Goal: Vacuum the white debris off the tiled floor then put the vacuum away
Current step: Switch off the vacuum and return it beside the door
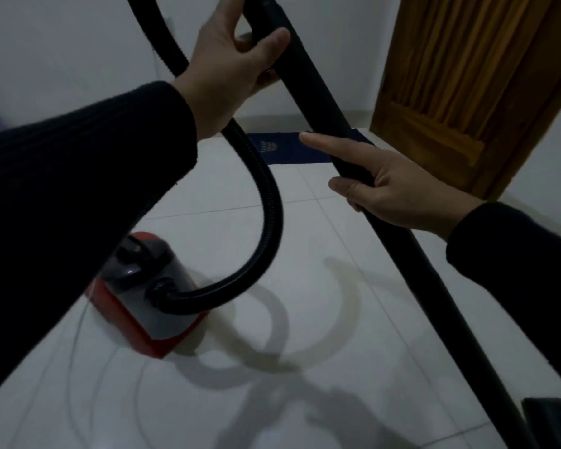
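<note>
Both hands on the long black rigid vacuum wand (363, 176), slanting from 12 o'clock down to 5 o'clock. Left hand (230, 66) wrapped around the upper end beside the black ribbed hose (269, 202); right hand (399, 189) gripping mid-wand, forefinger stretched out along it. Red and grey canister vacuum (143, 296) resting on the white tiled floor (305, 254) at 7 o'clock, hose looping into it. No white debris discernible. Judged: likely the putting-away stage. Next: probably lift or separate the wand, keeping the hose untangled.
</note>
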The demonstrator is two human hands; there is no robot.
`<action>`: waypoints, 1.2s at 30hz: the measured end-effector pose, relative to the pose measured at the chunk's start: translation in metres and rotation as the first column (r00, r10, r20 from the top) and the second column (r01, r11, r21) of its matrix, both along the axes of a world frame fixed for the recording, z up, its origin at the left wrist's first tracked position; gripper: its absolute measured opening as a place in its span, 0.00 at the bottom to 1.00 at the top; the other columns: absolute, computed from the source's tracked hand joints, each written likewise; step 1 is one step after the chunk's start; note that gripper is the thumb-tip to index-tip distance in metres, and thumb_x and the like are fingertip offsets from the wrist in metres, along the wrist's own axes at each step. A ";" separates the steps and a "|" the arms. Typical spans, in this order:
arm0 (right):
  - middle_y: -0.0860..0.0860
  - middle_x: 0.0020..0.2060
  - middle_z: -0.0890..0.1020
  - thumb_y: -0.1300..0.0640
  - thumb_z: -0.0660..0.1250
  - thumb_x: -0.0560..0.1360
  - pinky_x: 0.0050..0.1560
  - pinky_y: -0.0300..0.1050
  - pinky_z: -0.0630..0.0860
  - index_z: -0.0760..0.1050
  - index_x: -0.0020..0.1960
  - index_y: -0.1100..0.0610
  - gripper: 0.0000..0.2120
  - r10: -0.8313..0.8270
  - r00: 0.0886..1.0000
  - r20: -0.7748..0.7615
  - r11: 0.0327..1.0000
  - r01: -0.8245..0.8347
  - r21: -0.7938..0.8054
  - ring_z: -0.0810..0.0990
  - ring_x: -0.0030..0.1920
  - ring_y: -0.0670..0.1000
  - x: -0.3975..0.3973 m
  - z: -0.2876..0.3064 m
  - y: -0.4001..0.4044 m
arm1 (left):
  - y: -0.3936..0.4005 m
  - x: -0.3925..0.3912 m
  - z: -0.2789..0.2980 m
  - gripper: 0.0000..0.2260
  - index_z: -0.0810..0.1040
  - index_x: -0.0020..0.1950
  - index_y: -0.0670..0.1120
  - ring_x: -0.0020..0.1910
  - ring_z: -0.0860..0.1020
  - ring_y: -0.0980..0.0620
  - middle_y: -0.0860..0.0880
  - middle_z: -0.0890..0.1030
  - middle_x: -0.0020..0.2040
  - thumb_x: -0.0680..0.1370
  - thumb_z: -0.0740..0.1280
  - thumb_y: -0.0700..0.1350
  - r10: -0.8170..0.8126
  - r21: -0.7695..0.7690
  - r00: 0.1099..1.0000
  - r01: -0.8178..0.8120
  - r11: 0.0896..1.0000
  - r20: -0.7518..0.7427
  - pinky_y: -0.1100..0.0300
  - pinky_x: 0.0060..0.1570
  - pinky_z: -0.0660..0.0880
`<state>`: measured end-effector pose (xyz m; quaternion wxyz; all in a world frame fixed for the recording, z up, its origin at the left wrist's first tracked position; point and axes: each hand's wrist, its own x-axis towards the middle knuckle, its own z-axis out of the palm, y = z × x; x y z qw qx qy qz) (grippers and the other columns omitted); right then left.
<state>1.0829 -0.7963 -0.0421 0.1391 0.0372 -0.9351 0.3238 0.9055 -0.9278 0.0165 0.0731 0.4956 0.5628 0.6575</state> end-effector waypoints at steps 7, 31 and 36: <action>0.19 0.40 0.70 0.61 0.60 0.80 0.45 0.28 0.65 0.59 0.69 0.31 0.29 -0.038 0.997 0.068 0.992 0.029 0.126 0.69 0.42 0.22 -0.086 0.007 -0.092 | -0.085 -0.099 -0.015 0.33 0.47 0.77 0.47 0.55 0.80 0.46 0.44 0.78 0.53 0.79 0.62 0.35 -0.068 0.056 0.990 0.062 0.997 0.126 0.49 0.60 0.76; 0.34 0.40 0.68 0.57 0.63 0.79 0.40 0.27 0.67 0.57 0.69 0.29 0.30 -0.116 0.959 0.258 0.963 0.046 0.264 0.71 0.43 0.27 -0.265 -0.059 -0.192 | -0.192 -0.287 -0.124 0.36 0.49 0.77 0.56 0.55 0.81 0.52 0.47 0.79 0.59 0.77 0.66 0.38 0.030 -0.155 0.944 0.022 0.988 0.328 0.56 0.57 0.78; 0.27 0.54 0.68 0.56 0.64 0.78 0.52 0.18 0.64 0.58 0.68 0.27 0.30 -0.216 0.925 0.311 0.961 0.145 0.236 0.70 0.53 0.26 -0.294 -0.097 -0.227 | -0.203 -0.334 -0.167 0.36 0.50 0.76 0.59 0.55 0.80 0.54 0.45 0.75 0.66 0.77 0.66 0.38 -0.095 -0.159 0.937 0.156 0.975 0.337 0.59 0.54 0.78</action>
